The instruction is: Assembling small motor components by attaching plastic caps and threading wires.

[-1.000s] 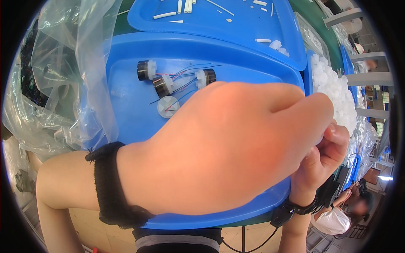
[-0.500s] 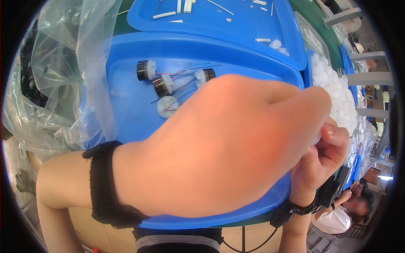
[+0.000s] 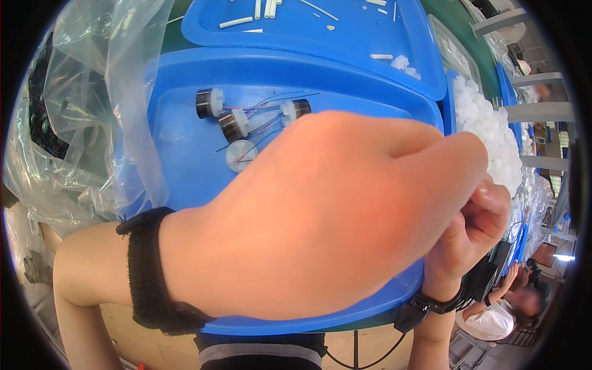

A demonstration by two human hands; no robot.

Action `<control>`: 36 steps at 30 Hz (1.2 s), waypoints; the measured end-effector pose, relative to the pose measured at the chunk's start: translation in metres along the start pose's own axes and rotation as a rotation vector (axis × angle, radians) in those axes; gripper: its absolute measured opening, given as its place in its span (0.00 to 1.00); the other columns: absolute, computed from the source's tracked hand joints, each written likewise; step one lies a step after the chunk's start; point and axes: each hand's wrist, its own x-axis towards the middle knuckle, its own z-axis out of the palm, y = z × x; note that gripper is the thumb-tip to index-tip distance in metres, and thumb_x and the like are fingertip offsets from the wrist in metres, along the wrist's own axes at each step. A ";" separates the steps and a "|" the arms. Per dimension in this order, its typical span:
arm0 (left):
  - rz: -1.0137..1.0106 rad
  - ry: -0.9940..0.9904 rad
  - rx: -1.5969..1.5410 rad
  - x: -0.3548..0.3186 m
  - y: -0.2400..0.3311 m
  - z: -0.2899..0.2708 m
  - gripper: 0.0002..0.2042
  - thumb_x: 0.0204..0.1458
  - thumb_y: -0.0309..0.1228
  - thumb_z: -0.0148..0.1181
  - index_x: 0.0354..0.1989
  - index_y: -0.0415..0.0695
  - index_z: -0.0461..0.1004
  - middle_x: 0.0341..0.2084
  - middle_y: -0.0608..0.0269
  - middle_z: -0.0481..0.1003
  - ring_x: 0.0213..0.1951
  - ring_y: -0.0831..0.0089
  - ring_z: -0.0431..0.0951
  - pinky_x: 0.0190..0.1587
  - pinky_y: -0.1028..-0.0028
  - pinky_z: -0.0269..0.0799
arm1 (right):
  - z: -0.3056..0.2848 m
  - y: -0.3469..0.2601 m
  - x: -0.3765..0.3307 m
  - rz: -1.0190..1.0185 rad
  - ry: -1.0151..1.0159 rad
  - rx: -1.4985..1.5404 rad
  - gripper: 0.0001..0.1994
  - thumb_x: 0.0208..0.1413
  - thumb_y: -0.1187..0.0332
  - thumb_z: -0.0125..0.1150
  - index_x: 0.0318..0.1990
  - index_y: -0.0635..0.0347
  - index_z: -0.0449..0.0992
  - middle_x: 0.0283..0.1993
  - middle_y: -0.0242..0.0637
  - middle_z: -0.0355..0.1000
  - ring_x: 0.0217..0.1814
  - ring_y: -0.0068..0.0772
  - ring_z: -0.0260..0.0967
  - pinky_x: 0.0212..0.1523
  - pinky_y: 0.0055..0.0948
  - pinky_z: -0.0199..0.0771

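Left hand raised a touch closer since a moment ago, curled and meeting right hand fingertip to fingertip, whatever pinched hidden; beyond, on blue tray, small wired motors untouched, suggesting fitting work ongoing; farther, white caps.

Smooth, glossy blue plastic tray; small motors with dark metallic cans and matt white plastic caps; thin insulated wires; clear, crinkled glossy plastic bag; matt black knitted cloth wristband; matt white plastic rods.
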 end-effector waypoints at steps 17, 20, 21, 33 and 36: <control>-0.074 -0.088 -0.109 -0.001 -0.004 0.002 0.03 0.41 0.16 0.51 0.23 0.37 0.68 0.17 0.66 0.67 0.15 0.82 0.65 0.17 0.85 0.58 | -0.008 -0.001 -0.001 0.001 -0.091 0.007 0.22 0.40 0.68 0.65 0.44 0.59 0.66 0.47 0.49 0.64 0.47 0.35 0.64 0.48 0.30 0.62; -0.107 -0.101 -0.194 -0.006 -0.008 0.000 0.03 0.43 0.16 0.50 0.28 0.35 0.66 0.20 0.64 0.68 0.18 0.82 0.67 0.20 0.85 0.60 | -0.006 0.001 -0.001 -0.006 -0.074 -0.002 0.21 0.40 0.68 0.64 0.44 0.59 0.65 0.47 0.50 0.64 0.48 0.36 0.64 0.49 0.31 0.62; -0.116 -0.104 -0.219 -0.007 -0.008 -0.001 0.04 0.44 0.17 0.49 0.29 0.34 0.66 0.20 0.63 0.68 0.20 0.82 0.67 0.21 0.85 0.61 | -0.006 -0.001 0.000 0.003 -0.073 -0.009 0.21 0.41 0.68 0.64 0.44 0.59 0.65 0.47 0.50 0.64 0.49 0.37 0.64 0.49 0.32 0.62; -0.097 -0.087 -0.309 -0.006 -0.010 0.002 0.04 0.45 0.16 0.46 0.30 0.34 0.64 0.23 0.61 0.67 0.23 0.81 0.68 0.24 0.85 0.62 | -0.005 0.001 0.002 0.010 -0.075 0.093 0.21 0.42 0.70 0.62 0.44 0.59 0.63 0.49 0.52 0.63 0.52 0.41 0.61 0.53 0.35 0.60; -0.117 -0.021 -0.344 -0.009 -0.012 0.007 0.04 0.45 0.16 0.47 0.30 0.33 0.64 0.22 0.62 0.66 0.22 0.81 0.67 0.23 0.85 0.61 | -0.004 -0.001 0.003 0.014 -0.089 0.099 0.21 0.42 0.70 0.63 0.44 0.59 0.63 0.49 0.52 0.63 0.52 0.41 0.61 0.52 0.35 0.61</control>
